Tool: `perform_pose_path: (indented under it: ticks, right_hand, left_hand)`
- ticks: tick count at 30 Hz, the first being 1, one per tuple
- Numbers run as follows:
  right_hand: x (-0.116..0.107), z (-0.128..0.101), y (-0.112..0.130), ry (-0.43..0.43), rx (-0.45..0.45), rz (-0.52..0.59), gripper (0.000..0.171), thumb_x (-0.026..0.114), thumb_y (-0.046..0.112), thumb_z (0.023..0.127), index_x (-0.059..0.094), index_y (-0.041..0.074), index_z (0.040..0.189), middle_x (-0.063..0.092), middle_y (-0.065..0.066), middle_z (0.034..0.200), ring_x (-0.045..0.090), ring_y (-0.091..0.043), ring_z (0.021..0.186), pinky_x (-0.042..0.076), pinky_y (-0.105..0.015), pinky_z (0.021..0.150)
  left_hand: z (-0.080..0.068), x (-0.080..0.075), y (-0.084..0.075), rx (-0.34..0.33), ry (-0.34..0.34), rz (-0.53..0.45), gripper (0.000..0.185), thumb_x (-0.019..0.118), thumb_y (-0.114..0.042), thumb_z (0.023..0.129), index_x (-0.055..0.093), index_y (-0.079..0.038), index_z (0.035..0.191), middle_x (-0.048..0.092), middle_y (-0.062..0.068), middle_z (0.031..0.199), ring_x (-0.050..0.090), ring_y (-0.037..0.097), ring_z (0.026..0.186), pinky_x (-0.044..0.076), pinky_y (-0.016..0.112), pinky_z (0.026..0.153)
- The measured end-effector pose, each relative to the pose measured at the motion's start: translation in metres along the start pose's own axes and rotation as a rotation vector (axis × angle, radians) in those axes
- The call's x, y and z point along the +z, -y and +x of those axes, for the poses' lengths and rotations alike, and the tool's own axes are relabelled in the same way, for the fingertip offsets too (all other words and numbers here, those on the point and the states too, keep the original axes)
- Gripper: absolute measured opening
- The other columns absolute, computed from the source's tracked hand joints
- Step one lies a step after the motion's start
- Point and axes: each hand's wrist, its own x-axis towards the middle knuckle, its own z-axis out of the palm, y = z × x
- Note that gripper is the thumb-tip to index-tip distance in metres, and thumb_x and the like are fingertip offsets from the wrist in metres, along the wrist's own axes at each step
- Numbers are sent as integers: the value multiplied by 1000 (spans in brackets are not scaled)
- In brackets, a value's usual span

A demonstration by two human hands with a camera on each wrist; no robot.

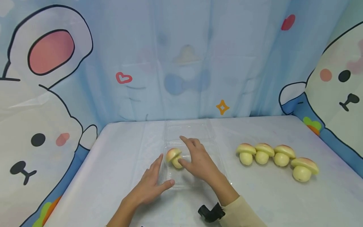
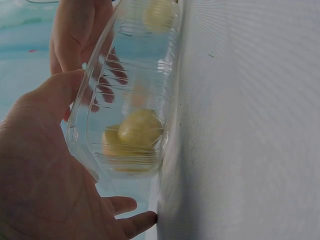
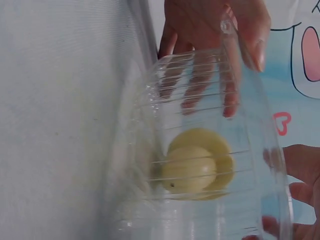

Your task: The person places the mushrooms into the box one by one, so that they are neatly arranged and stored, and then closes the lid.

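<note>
Mushroom bun (image 1: 174, 156) in clear tray (image 1: 195, 179): right hand (image 1: 198, 160) hovers spread above, left hand (image 1: 150, 184) flat against tray's side, neither grip closed.

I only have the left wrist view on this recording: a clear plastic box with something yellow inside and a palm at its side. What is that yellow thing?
Observer: A mushroom-shaped bun, pinkish cap and pale stem, lying in the clear clamshell box.
Operator: Is it the only one?
Observer: No. Four more mushroom buns stand in a row on the table, to the person's right of the box.
Operator: Where is the other hand?
Observer: The right hand reaches into the box, fingertips at the bun. The left hand rests flat against the box's left side.
</note>
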Motion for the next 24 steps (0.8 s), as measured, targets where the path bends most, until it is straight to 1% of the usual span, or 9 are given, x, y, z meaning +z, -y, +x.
perform_pose_path:
  ticks: [4,9,15,20,24]
  right_hand:
    - [-7,-1,0,-37,-14,-6,78,79,21,91,41,16,159,50,-22,146,51,-43,133,51,-58,104]
    - [-15,-2,0,-76,1,-13,78,80,19,91,41,16,159,50,-22,145,52,-43,132,52,-58,102]
    - [-20,-3,-2,-97,10,-9,78,80,20,91,41,16,159,49,-22,146,52,-43,131,52,-57,102]
    - [-27,-3,-7,-133,13,-35,77,79,18,91,42,17,158,49,-23,147,52,-43,130,53,-58,100]
    - [-33,-2,-11,-152,17,-41,75,77,16,92,41,16,158,48,-23,148,50,-44,132,51,-59,102]
  left_hand:
    - [0,0,-1,2,4,-2,97,63,-54,98,7,-19,168,18,13,173,19,38,159,15,70,123]
    - [0,-1,0,-3,3,4,97,63,-53,97,7,-18,168,18,13,173,19,38,159,14,69,124]
    - [-1,-1,3,-13,0,15,98,64,-54,97,8,-18,168,18,13,173,19,38,159,16,70,123]
    - [-1,1,3,-13,8,11,100,64,-54,97,4,-19,168,15,11,174,16,35,160,12,68,125]
    - [-1,1,2,-9,7,9,99,64,-54,97,4,-20,169,15,12,174,16,36,160,12,68,125]
